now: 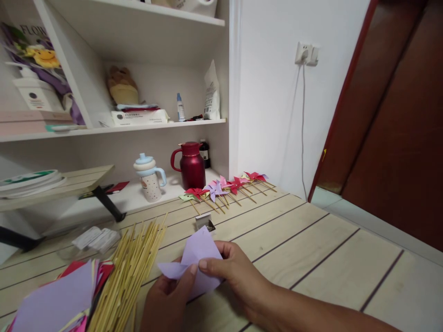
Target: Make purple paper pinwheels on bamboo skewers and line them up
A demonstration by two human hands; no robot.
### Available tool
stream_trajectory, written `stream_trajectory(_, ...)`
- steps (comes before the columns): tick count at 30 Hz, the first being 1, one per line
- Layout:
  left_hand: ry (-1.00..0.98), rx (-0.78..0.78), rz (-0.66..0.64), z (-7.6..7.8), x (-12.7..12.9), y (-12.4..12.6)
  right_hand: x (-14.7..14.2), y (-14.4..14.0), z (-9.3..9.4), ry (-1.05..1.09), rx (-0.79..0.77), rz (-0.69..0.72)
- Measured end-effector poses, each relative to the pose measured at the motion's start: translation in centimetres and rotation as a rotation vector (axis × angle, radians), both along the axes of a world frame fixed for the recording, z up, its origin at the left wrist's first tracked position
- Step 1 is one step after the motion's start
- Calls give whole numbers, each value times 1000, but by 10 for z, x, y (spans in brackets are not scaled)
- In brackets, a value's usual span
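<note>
Two hands meet on one small lilac paper square (200, 258), held just above the wooden surface (311, 249). The right hand (231, 272) pinches its near edge between thumb and fingers, the thumb lying flat on top; the left hand (166, 297) comes up from below, its thumb pressing a folded corner and its fingers closed under the sheet. Each grip is pressed together on the paper, not spread.

The fold looks half formed, one point standing up and one flap turned outward. To do it well, I judge the thumbs should keep the crease line pinned while the corner is drawn to the middle, with light pressure so the thin sheet does not buckle or tear.

Just left of the hands lies a bundle of bamboo sticks (133, 272), fanned out, and beside it a loose stack of coloured paper (58, 299), lilac on top. A small metal clip (205, 222) stands beyond the hands. Farther back, a row of finished pinwheels (224, 188) lies along the surface edge. On the low shelf stand a red jug (190, 165) and a pale lidded cup (149, 179). A charger cable (303, 129) hangs from a wall socket; a dark red door (391, 124) is at right.
</note>
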State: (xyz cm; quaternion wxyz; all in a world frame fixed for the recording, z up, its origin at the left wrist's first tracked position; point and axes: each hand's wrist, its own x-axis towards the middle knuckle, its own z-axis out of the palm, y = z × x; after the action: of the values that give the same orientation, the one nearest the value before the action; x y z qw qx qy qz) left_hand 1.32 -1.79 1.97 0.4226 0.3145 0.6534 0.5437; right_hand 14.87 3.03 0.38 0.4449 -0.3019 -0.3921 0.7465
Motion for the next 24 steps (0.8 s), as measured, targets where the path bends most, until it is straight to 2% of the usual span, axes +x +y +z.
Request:
stream_trajectory(6, -26, -34, 28, 3, 3, -1, 0, -1, 0, -2, -22, 1)
stream_trajectory(12, 82, -55, 27, 7, 5, 1, -1, 0, -4, -1, -27, -13)
stream_trajectory(18, 211, -116, -26, 5, -4, 0, -3, 4, -9, 76, 33, 92)
stream_trajectory(21, 195, -79, -46, 1, -10, 0, -2, 6, -9, 44, 74, 28)
stream_trajectory(24, 85, -9, -2, 1, -16, 0, 1, 8, -6, -19, 111, -33)
